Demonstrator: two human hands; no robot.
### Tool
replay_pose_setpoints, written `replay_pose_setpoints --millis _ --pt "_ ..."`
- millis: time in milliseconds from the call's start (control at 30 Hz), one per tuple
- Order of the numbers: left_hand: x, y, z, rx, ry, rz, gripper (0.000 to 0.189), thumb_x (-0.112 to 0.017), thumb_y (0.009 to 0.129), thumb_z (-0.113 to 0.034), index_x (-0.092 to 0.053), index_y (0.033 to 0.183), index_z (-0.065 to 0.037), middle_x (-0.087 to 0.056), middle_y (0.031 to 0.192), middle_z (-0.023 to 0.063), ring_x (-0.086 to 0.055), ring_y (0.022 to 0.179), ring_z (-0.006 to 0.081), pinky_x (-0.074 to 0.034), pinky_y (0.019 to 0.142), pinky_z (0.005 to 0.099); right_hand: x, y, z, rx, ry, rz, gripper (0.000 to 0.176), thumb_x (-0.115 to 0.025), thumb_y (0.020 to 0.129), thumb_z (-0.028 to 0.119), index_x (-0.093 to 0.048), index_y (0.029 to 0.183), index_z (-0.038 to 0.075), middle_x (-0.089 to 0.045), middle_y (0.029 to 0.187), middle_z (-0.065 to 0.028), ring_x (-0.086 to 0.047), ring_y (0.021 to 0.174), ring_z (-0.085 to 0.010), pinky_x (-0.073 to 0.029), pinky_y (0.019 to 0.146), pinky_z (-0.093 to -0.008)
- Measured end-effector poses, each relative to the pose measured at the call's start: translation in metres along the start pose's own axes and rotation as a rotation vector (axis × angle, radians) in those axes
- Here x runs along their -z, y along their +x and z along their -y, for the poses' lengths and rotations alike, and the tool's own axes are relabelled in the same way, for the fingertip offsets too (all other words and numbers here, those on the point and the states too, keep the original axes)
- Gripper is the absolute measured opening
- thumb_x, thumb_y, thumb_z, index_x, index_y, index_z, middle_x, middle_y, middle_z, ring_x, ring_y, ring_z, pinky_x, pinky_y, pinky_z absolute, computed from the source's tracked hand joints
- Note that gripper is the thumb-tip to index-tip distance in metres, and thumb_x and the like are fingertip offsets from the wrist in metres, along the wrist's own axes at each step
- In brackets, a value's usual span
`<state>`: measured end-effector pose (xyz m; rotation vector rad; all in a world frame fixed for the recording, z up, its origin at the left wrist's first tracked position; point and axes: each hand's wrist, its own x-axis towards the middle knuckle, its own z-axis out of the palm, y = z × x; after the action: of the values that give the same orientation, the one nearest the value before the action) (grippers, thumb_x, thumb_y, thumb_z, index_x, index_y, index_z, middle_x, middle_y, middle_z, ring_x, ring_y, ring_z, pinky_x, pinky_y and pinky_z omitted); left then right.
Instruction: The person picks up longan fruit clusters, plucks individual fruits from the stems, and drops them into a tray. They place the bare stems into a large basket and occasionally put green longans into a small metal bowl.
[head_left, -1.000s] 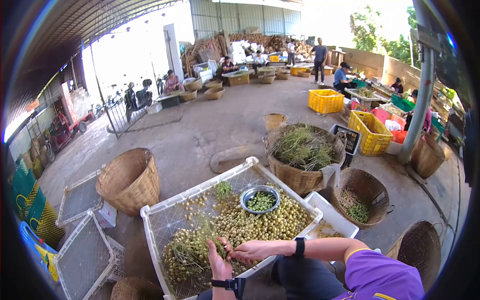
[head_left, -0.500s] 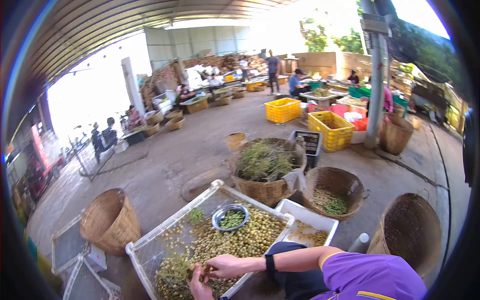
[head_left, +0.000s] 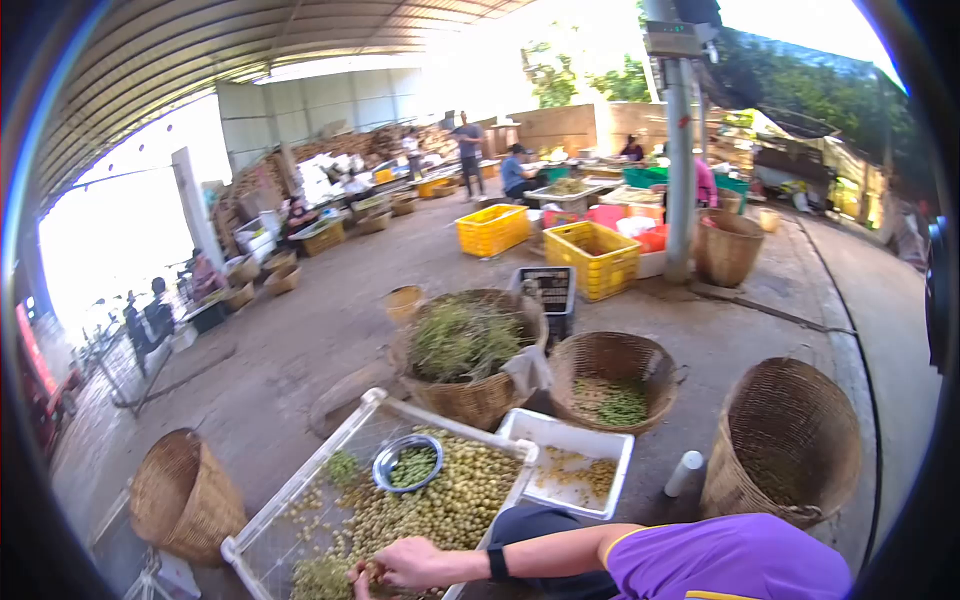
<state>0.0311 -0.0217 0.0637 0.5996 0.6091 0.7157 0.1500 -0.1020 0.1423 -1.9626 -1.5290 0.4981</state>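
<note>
A white-framed mesh tray (head_left: 300, 500) lies in front of me, heaped with small round yellow-brown fruits (head_left: 455, 490). On it stands a metal bowl (head_left: 378, 478) of green fruits (head_left: 412, 466). My right hand (head_left: 412, 563), with a dark band at the wrist, is over the tray's near part, its fingers closed in a pinch. Against those fingertips are the fingers of my left hand (head_left: 360, 582), mostly cut off by the bottom edge. A small brownish bit shows between the hands, too blurred to name. Pale green sprigs (head_left: 318, 578) lie just left of them.
Beyond the tray stands a basket heaped with twigs (head_left: 470, 400). To the right are a white bin (head_left: 565, 508), a basket with green pieces (head_left: 655, 395), a white cylinder (head_left: 684, 474) and a tall basket (head_left: 830, 430). Another basket (head_left: 185, 500) stands left. Yellow crates (head_left: 605, 275) and seated people are farther back.
My view has swung right, so the surroundings sit farther left in it. Both hands sit lower in view, close together over the tray, and less of my left hand shows.
</note>
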Motion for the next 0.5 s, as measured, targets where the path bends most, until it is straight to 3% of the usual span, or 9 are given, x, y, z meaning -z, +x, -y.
replay_pose_setpoints --millis 33,67,100,200,267,433,500 --pt "0.004 0.002 0.0 0.036 0.004 -0.014 0.034 -0.042 0.09 -0.03 -0.058 0.108 -0.005 -0.062 0.102 0.008 -0.058 0.09 0.0201 -0.049 0.075 0.0339 -0.006 0.001 -0.003 0.016 0.023 -0.019 0.017 -0.062 0.072 0.021 -0.061 0.085 0.009 -0.062 0.076 -0.0132 -0.06 0.076 -0.0329 -0.046 0.065 -0.0431" --pt "0.01 0.004 0.001 0.056 0.0 0.0 0.037 -0.041 0.09 -0.032 -0.058 0.108 -0.006 -0.061 0.103 0.0084 -0.058 0.091 0.022 -0.048 0.076 0.0368 -0.007 0.001 0.002 0.135 -0.017 -0.162 0.021 -0.065 0.067 0.023 -0.064 0.081 0.007 -0.063 0.074 -0.0129 -0.061 0.066 -0.0283 -0.048 0.057 -0.0379" --pt "0.021 0.008 0.002 0.096 -0.026 0.033 0.037 -0.04 0.09 -0.032 -0.058 0.108 -0.006 -0.062 0.103 0.0085 -0.058 0.091 0.023 -0.048 0.076 0.0376 -0.008 -0.001 0.005 0.072 0.074 -0.151 0.024 -0.063 0.062 0.026 -0.064 0.079 0.009 -0.062 0.076 -0.0157 -0.06 0.072 -0.0342 -0.048 0.06 -0.0416" --pt "0.026 0.014 0.002 0.135 -0.056 0.12 0.037 -0.043 0.089 -0.033 -0.059 0.107 -0.006 -0.062 0.102 0.0084 -0.058 0.091 0.0232 -0.048 0.076 0.0378 -0.026 0.005 -0.006 0.105 0.051 -0.174 0.022 -0.061 0.063 0.023 -0.063 0.078 0.007 -0.061 0.073 -0.0159 -0.06 0.07 -0.0341 -0.048 0.06 -0.0414" --pt "0.001 0.0 -0.005 0.129 -0.045 0.018 0.033 -0.049 0.088 -0.031 -0.059 0.106 -0.005 -0.062 0.099 0.0073 -0.058 0.086 0.0215 -0.048 0.074 0.0344 -0.028 0.008 -0.016 0.135 0.079 -0.146 0.023 -0.061 0.062 0.022 -0.063 0.077 0.005 -0.061 0.073 -0.0168 -0.059 0.07 -0.0349 -0.048 0.06 -0.0417" --pt "-0.004 0.004 -0.003 0.122 0.156 -0.081 0.034 -0.05 0.089 -0.031 -0.057 0.108 -0.004 -0.06 0.103 0.0064 -0.056 0.092 0.0203 -0.046 0.08 0.0335 -0.022 0.01 -0.021 0.197 0.127 -0.096 0.026 -0.06 0.057 0.02 -0.062 0.076 0.002 -0.059 0.071 -0.0193 -0.059 0.07 -0.0366 -0.047 0.061 -0.0431" --pt "-0.003 0.004 -0.002 0.112 0.214 -0.107 0.034 -0.05 0.09 -0.031 -0.056 0.109 -0.004 -0.059 0.105 0.0061 -0.054 0.094 0.0198 -0.045 0.082 0.0332 -0.026 0.013 -0.019 0.162 0.003 -0.123 0.026 -0.06 0.055 0.02 -0.063 0.075 0.004 -0.059 0.069 -0.0175 -0.058 0.069 -0.0361 -0.047 0.06 -0.0429"
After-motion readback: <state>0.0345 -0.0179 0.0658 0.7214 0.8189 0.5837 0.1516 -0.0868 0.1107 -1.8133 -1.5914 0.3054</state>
